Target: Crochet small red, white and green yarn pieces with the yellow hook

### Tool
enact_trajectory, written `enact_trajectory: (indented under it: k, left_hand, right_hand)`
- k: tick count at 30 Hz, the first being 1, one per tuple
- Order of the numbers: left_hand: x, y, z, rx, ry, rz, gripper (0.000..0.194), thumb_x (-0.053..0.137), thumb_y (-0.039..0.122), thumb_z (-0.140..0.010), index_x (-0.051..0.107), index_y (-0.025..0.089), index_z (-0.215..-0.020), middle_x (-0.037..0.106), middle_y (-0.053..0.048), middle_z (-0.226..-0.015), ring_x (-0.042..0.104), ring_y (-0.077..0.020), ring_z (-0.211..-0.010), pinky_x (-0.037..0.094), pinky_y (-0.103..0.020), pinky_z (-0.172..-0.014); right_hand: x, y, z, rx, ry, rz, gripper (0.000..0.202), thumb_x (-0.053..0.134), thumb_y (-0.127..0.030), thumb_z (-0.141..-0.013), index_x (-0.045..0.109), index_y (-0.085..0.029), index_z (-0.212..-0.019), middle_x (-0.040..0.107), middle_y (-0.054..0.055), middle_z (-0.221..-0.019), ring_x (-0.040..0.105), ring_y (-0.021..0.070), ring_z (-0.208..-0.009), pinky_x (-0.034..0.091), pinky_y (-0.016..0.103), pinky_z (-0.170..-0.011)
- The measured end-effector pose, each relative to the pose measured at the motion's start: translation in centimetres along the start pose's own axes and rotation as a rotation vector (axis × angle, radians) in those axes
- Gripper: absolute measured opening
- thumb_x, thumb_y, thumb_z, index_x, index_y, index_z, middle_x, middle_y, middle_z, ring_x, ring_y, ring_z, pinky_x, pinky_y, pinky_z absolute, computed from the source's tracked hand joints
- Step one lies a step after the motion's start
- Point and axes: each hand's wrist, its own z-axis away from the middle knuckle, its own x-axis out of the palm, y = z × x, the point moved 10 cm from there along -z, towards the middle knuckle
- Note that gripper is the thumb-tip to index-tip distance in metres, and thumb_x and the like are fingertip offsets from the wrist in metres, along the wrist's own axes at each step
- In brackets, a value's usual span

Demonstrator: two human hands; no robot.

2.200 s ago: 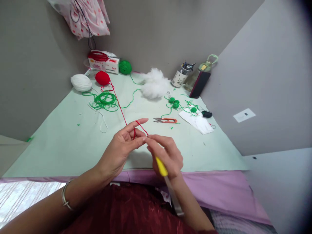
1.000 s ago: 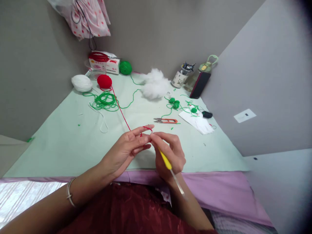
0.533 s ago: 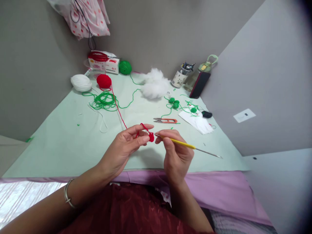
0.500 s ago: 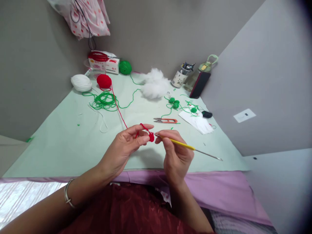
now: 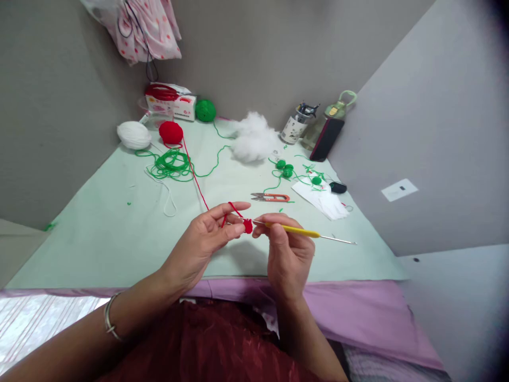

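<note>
My left hand [image 5: 207, 236] pinches a small red crochet piece [image 5: 248, 226] between thumb and fingers, with red yarn looped over its raised index finger. That yarn runs back to a red yarn ball [image 5: 170, 132] at the far left of the table. In my right hand [image 5: 289, 249] is a crochet hook with a yellow handle [image 5: 298, 230], its front tip at the red piece. The hook's bare metal rear end sticks out to the right. Both hands are held above the near edge of the table, close together.
Orange thread snips [image 5: 270, 197] lie just beyond my hands. Farther back are white stuffing [image 5: 254, 139], a loose green yarn tangle [image 5: 170, 164] and a white yarn ball [image 5: 134, 135]. On the right stand a pen cup [image 5: 294, 129], a phone [image 5: 326, 139] and a bottle [image 5: 336, 109].
The crochet hook has tilted nearer to level, its rear end rising and shifting slightly left. My left hand keeps its hold on the red piece almost unmoved.
</note>
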Motion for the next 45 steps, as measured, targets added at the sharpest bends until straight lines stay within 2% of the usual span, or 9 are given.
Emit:
enact_trajectory:
  k: [2,5,8,10,12,17,21,36,45]
  left_hand:
    - [0.2,0.1,0.0,0.02,-0.013,0.011,0.038,0.085,0.027,-0.081,0.077,0.024,-0.119,0.07,0.001,-0.084,0.059,-0.0127,-0.083,0.044,-0.024,-0.086]
    - [0.3,-0.1,-0.1,0.034,-0.013,0.06,0.05,0.086,0.025,-0.081,0.072,0.024,-0.129,0.071,0.002,-0.084,0.062,-0.0127,-0.084,0.046,-0.024,-0.085]
    - [0.7,-1.4,-0.1,-0.076,-0.05,0.141,0.048,0.086,0.026,-0.081,0.073,0.021,-0.128,0.068,0.001,-0.081,0.059,-0.0108,-0.076,0.047,-0.023,-0.079]
    - [1.0,-2.1,0.0,-0.146,-0.083,0.185,0.044,0.086,0.026,-0.081,0.075,0.02,-0.123,0.067,0.001,-0.083,0.055,-0.0086,-0.07,0.047,-0.022,-0.075]
    - [1.1,-2.1,0.0,-0.154,-0.092,0.191,0.045,0.086,0.024,-0.081,0.075,0.022,-0.125,0.068,0.001,-0.088,0.054,-0.0078,-0.071,0.046,-0.02,-0.073]
    - [1.0,-1.7,-0.1,-0.091,-0.082,0.122,0.045,0.086,0.025,-0.081,0.075,0.027,-0.124,0.068,0.001,-0.09,0.058,-0.009,-0.08,0.044,-0.02,-0.078]
    - [0.8,-1.2,-0.1,-0.03,-0.071,0.079,0.04,0.085,0.027,-0.083,0.076,0.026,-0.122,0.071,0.001,-0.092,0.062,-0.0114,-0.088,0.045,-0.023,-0.087]
    - [0.3,0.4,-0.3,0.12,-0.017,0.028,0.031,0.083,0.022,-0.085,0.076,0.027,-0.115,0.074,0.005,-0.08,0.07,-0.0107,-0.083,0.049,-0.023,-0.088]
    - [0.1,0.8,-0.1,0.162,-0.012,0.005,0.034,0.084,0.019,-0.083,0.077,0.028,-0.115,0.071,0.006,-0.079,0.07,-0.0096,-0.082,0.05,-0.021,-0.086]
  right_hand:
    - [0.2,-0.4,0.2,-0.053,-0.011,0.093,0.018,0.059,-0.021,-0.101,0.077,-0.025,-0.101,0.072,0.002,-0.087,0.068,0.0143,-0.071,0.059,0.032,-0.067]
    - [1.1,-2.2,1.3,-0.315,-0.008,0.404,0.025,0.063,-0.014,-0.097,0.077,-0.029,-0.112,0.075,0.005,-0.098,0.072,0.0182,-0.088,0.061,0.034,-0.076]
    - [1.8,-3.6,2.6,-0.538,0.039,0.571,0.038,0.067,-0.009,-0.094,0.075,-0.032,-0.123,0.074,0.007,-0.108,0.072,0.0194,-0.095,0.061,0.034,-0.077]
    - [1.5,-3.3,2.2,-0.492,0.036,0.517,0.036,0.067,-0.009,-0.094,0.075,-0.032,-0.12,0.074,0.006,-0.105,0.072,0.0186,-0.092,0.061,0.034,-0.076]
    - [1.1,-2.3,1.2,-0.344,0.001,0.396,0.028,0.065,-0.012,-0.096,0.077,-0.031,-0.113,0.075,0.004,-0.099,0.071,0.0178,-0.089,0.06,0.034,-0.077]
    - [0.1,1.0,-0.1,0.015,-0.015,0.017,0.014,0.066,-0.024,-0.097,0.08,-0.027,-0.098,0.075,0.001,-0.09,0.069,0.0149,-0.081,0.056,0.03,-0.075]
    - [0.3,2.9,0.4,0.166,-0.024,-0.181,0.014,0.066,-0.029,-0.098,0.08,-0.026,-0.099,0.075,0.002,-0.091,0.067,0.0131,-0.075,0.055,0.03,-0.074]
    - [0.6,0.6,0.6,0.026,0.027,0.0,0.017,0.064,-0.019,-0.098,0.079,-0.027,-0.1,0.07,0.0,-0.086,0.064,0.0121,-0.074,0.054,0.029,-0.072]
    - [0.6,1.2,0.8,0.083,0.033,-0.02,0.014,0.065,-0.024,-0.098,0.079,-0.027,-0.099,0.071,-0.001,-0.085,0.066,0.0117,-0.073,0.055,0.028,-0.071]
